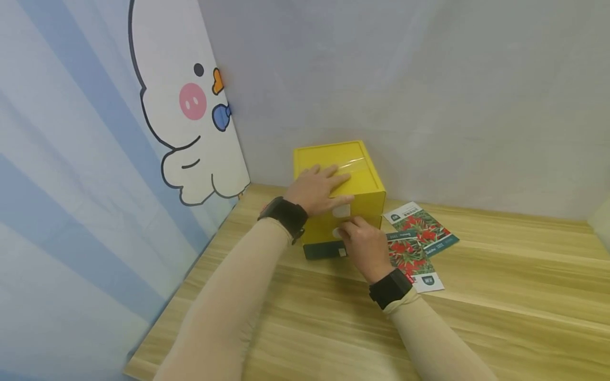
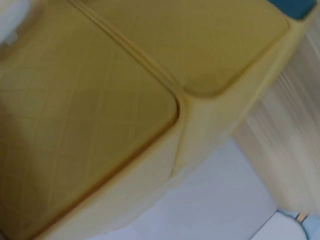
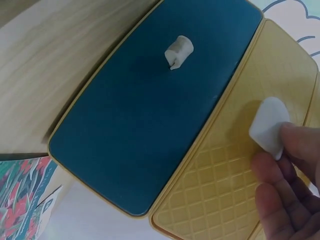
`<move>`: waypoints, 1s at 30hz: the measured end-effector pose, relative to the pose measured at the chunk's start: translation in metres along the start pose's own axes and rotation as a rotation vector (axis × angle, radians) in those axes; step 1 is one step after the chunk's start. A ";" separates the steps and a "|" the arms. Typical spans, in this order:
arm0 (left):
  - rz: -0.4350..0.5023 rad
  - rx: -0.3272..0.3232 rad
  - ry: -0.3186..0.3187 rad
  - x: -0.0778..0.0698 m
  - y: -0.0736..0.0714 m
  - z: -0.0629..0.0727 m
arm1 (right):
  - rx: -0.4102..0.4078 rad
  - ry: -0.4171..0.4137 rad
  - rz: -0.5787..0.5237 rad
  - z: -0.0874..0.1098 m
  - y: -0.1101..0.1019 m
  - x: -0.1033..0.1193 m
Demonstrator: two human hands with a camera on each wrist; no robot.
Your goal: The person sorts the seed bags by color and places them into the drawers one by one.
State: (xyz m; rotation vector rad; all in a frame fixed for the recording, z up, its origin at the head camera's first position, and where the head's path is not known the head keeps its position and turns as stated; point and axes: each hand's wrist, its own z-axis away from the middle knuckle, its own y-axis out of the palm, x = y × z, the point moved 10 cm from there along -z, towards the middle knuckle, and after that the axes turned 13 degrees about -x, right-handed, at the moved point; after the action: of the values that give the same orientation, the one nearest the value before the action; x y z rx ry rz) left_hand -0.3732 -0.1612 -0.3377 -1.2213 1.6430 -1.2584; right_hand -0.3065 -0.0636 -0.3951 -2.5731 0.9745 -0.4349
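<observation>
A small yellow drawer cabinet (image 1: 329, 154) stands on the table against the wall. My left hand (image 1: 316, 191) rests flat on its top near the front edge, fingers spread. With thumb and fingertips, my right hand (image 1: 367, 248) pinches the white knob (image 3: 270, 127) of the middle drawer, whose front has a waffle pattern. Below it, the dark green bottom drawer (image 3: 125, 120) carries its own white knob (image 3: 179, 51). An upper white knob (image 1: 341, 210) shows beneath the left thumb. Yellow drawer fronts (image 2: 100, 100) fill much of the left wrist view; the left hand is out of it.
Two overlapping booklets with red flowers (image 1: 424, 225) lie on the wooden table (image 1: 514, 296), just right of the cabinet. A grey wall (image 1: 405, 79) rises behind. At the left are a white cartoon cutout (image 1: 167, 69) and a blue striped curtain (image 1: 71, 185).
</observation>
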 end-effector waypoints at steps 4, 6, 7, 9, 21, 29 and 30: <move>0.000 -0.025 0.001 0.000 -0.003 0.001 | -0.011 -0.002 -0.013 0.000 -0.001 -0.001; -0.003 -0.036 0.002 0.000 -0.005 0.002 | -0.008 0.003 -0.023 0.000 -0.001 -0.001; -0.004 -0.039 0.003 0.000 -0.006 0.003 | -0.005 0.007 -0.028 0.001 0.000 -0.001; -0.011 -0.038 0.000 0.000 -0.005 0.003 | 0.000 0.015 -0.037 0.002 0.000 -0.002; -0.028 -0.033 -0.022 0.006 0.005 -0.001 | 0.023 0.075 0.037 0.008 -0.008 -0.003; -0.032 -0.060 -0.012 0.004 0.000 0.001 | 0.294 0.252 0.125 0.031 0.012 -0.016; -0.031 -0.059 -0.011 0.004 -0.001 0.002 | 0.333 0.280 0.125 0.035 0.015 -0.018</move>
State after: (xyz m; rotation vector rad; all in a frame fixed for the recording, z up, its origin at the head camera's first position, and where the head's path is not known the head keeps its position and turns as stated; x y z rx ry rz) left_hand -0.3723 -0.1653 -0.3370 -1.2912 1.6698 -1.2276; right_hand -0.3144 -0.0546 -0.4353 -2.1774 1.0464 -0.8605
